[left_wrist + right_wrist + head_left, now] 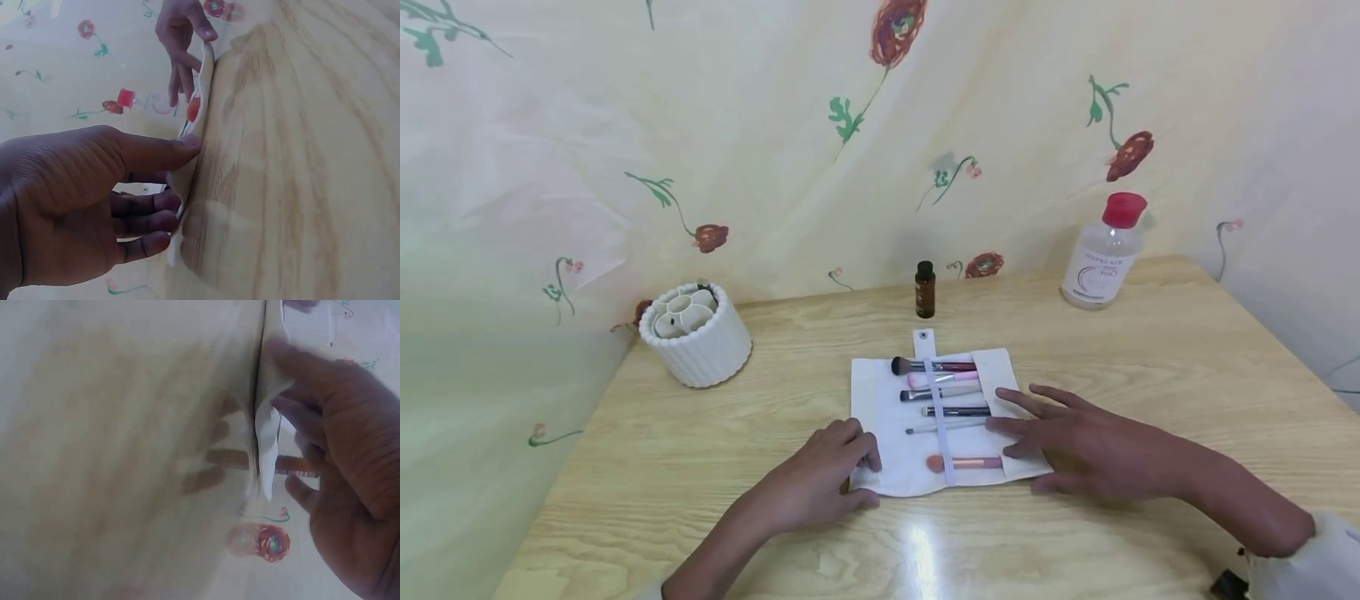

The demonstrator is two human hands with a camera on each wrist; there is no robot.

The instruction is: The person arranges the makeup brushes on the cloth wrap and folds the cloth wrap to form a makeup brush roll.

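Observation:
A white fabric brush roll (891, 417) lies unfolded on the table, with several makeup brushes tucked into its right pocket under a pale strap (942, 425). An orange-tipped brush (962, 463) is nearest the front edge. My left hand (827, 471) touches the roll's front left corner, its fingers loosely bent. In the left wrist view, the thumb (165, 153) lies along the fabric edge. My right hand (1090, 446) rests with spread fingers on the pocket at the right side; in the right wrist view its fingers touch the fabric edge (269, 434).
Behind the roll stands a small brown bottle (926, 293) with a black cap. A clear bottle (1101, 262) with a red cap stands at the back right. A white ribbed holder (703, 346) sits at the back left. Flower-patterned sheeting (760, 150) hangs behind the wooden table (700, 450).

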